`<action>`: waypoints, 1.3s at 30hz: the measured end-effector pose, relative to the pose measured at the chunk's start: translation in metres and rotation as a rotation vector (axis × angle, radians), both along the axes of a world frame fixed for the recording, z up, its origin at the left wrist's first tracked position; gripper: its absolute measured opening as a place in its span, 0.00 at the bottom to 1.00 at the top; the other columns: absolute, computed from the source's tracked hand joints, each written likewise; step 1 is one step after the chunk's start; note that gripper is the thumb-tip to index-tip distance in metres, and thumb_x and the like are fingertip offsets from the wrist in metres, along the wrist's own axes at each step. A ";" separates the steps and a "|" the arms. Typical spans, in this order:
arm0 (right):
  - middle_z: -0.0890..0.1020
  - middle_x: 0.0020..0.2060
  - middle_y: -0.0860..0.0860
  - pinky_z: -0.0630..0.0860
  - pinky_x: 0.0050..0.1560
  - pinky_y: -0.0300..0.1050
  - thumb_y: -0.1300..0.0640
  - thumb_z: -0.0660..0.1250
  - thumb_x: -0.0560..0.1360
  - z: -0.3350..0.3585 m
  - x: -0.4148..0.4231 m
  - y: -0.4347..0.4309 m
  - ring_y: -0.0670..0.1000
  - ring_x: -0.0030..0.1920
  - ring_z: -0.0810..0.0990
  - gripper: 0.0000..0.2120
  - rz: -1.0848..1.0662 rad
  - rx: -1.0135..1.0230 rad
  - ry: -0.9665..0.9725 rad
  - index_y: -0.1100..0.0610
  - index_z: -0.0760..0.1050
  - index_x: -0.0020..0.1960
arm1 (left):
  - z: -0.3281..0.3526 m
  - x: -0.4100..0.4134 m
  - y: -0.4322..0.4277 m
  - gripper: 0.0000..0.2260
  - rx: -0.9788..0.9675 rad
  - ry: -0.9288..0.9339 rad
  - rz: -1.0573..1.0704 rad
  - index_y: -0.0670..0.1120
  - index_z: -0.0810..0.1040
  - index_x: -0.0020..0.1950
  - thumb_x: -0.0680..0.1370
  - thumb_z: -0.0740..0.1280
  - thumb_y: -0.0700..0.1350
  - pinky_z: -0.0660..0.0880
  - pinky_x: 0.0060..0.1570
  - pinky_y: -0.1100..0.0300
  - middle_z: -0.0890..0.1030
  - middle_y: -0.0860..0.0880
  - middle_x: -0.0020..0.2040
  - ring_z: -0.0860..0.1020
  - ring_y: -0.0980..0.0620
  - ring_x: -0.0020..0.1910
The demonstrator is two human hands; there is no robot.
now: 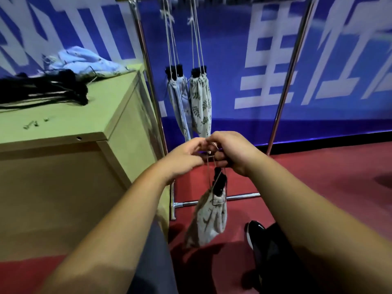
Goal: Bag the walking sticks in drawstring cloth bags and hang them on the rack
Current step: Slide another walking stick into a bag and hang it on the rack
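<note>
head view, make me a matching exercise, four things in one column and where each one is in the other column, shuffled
1 loose black sticks
2 pale blue bag
3 lowest bag
4 black shoe

A dangles from left hand and right hand
B on the red floor
C lying on the cabinet top
D hanging on the rack

Pairs: 1-C, 2-D, 3-A, 4-B

The left hand (pixel 186 154) and right hand (pixel 231 149) are bare. So are the left forearm (pixel 118 219) and right forearm (pixel 307 209), right to the lower edge of view. Low on the right is a glossy black shoe (pixel 255 231) with a white rim along its sole, joined to a black trouser leg (pixel 277 257). Grey-blue cloth (pixel 152 264) beneath the left forearm may be clothing, but that is unclear.
</note>
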State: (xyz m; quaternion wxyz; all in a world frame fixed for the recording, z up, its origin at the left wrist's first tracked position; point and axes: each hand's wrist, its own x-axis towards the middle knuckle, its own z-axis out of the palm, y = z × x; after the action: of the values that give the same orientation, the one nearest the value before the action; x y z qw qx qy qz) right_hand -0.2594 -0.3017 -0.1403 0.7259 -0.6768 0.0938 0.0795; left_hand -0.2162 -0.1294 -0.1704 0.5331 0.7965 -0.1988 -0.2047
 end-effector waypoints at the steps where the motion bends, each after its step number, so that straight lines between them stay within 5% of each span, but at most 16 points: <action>1: 0.73 0.32 0.51 0.57 0.29 0.42 0.57 0.67 0.78 0.013 -0.003 0.001 0.48 0.26 0.62 0.06 0.010 -0.067 -0.016 0.57 0.78 0.43 | 0.008 -0.002 -0.001 0.24 -0.014 -0.001 -0.008 0.51 0.80 0.67 0.73 0.68 0.35 0.76 0.62 0.52 0.86 0.48 0.62 0.83 0.47 0.63; 6: 0.72 0.27 0.50 0.60 0.29 0.42 0.59 0.68 0.74 0.069 -0.007 -0.009 0.51 0.26 0.64 0.05 0.031 -0.332 -0.116 0.57 0.81 0.41 | 0.051 -0.006 -0.013 0.03 -0.115 0.018 0.100 0.44 0.81 0.55 0.85 0.67 0.39 0.79 0.61 0.47 0.85 0.40 0.49 0.85 0.46 0.50; 13: 0.72 0.33 0.56 0.71 0.28 0.45 0.57 0.71 0.75 0.129 0.000 -0.045 0.54 0.30 0.70 0.05 -0.018 -0.611 -0.257 0.56 0.81 0.41 | 0.123 -0.010 -0.046 0.10 -0.148 0.010 0.158 0.46 0.77 0.46 0.86 0.65 0.45 0.83 0.46 0.47 0.78 0.44 0.37 0.87 0.43 0.40; 17: 0.71 0.34 0.54 0.83 0.36 0.49 0.57 0.73 0.78 0.159 0.004 -0.067 0.53 0.34 0.71 0.06 -0.071 -0.625 -0.307 0.60 0.83 0.46 | 0.155 0.000 -0.069 0.11 -0.156 -0.070 0.192 0.46 0.78 0.48 0.87 0.62 0.47 0.83 0.39 0.51 0.77 0.46 0.38 0.88 0.40 0.42; 21: 0.74 0.34 0.51 0.73 0.36 0.48 0.48 0.73 0.81 0.181 0.011 -0.084 0.52 0.36 0.70 0.09 -0.117 -0.751 -0.373 0.54 0.84 0.49 | 0.183 0.015 -0.088 0.10 -0.158 -0.160 0.270 0.44 0.78 0.49 0.86 0.65 0.48 0.84 0.36 0.52 0.76 0.45 0.40 0.86 0.47 0.35; 26: 0.79 0.40 0.56 0.68 0.34 0.47 0.45 0.70 0.83 0.205 0.029 -0.095 0.52 0.32 0.68 0.11 -0.142 -0.842 -0.365 0.51 0.85 0.50 | 0.203 0.047 -0.103 0.11 -0.043 -0.332 0.294 0.45 0.80 0.50 0.85 0.66 0.51 0.85 0.44 0.46 0.81 0.47 0.41 0.88 0.50 0.38; 31: 0.82 0.44 0.56 0.86 0.44 0.50 0.49 0.71 0.84 0.216 0.065 -0.095 0.53 0.39 0.79 0.11 -0.250 -0.701 -0.426 0.56 0.86 0.53 | 0.221 0.081 -0.113 0.11 0.060 -0.415 0.287 0.49 0.81 0.46 0.84 0.65 0.53 0.84 0.52 0.41 0.87 0.49 0.42 0.87 0.43 0.47; 35: 0.86 0.43 0.58 0.85 0.51 0.62 0.47 0.71 0.83 0.219 0.099 -0.100 0.57 0.41 0.83 0.12 -0.327 -0.770 -0.487 0.54 0.85 0.48 | 0.233 0.108 -0.118 0.12 0.081 -0.419 0.288 0.50 0.83 0.45 0.83 0.67 0.54 0.84 0.52 0.39 0.88 0.48 0.45 0.87 0.41 0.50; 39: 0.85 0.40 0.51 0.83 0.53 0.57 0.48 0.71 0.83 0.224 0.126 -0.109 0.56 0.45 0.84 0.11 -0.347 -0.855 -0.546 0.55 0.85 0.50 | 0.244 0.137 -0.123 0.10 0.031 -0.401 0.297 0.46 0.83 0.49 0.84 0.69 0.51 0.86 0.48 0.44 0.88 0.45 0.48 0.88 0.43 0.47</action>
State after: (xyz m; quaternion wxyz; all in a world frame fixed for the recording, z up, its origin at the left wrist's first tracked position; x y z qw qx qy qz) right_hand -0.1329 -0.4107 0.0834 0.3857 -0.8828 0.0362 -0.2658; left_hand -0.0792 -0.2524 0.0731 0.4948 0.8498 -0.1782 0.0349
